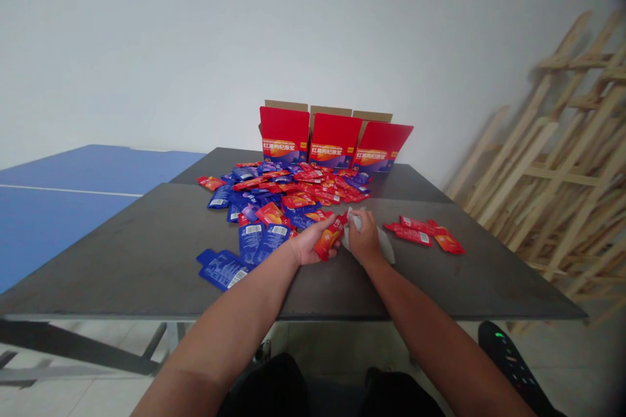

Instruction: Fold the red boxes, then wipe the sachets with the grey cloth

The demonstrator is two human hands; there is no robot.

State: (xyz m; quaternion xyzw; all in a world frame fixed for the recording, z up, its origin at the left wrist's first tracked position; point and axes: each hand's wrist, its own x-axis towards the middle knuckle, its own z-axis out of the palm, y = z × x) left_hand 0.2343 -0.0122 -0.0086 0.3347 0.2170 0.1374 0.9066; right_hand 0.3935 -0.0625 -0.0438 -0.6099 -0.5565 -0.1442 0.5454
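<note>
My left hand (310,242) grips a red sachet (330,237) just above the dark grey table (147,254). My right hand (364,238) is closed on a grey cloth (384,249) pressed against the sachet's upper end. A heap of red and blue sachets (288,192) lies just beyond both hands. Three red sachets (423,234) lie apart to the right of my right hand. Blue sachets (222,267) lie face down to the left of my left hand.
Three open red cartons (335,140) stand at the table's far edge behind the heap. A blue table (59,195) adjoins on the left. Wooden frames (562,163) lean against the wall on the right. A dark shoe (508,358) shows below the table's front edge.
</note>
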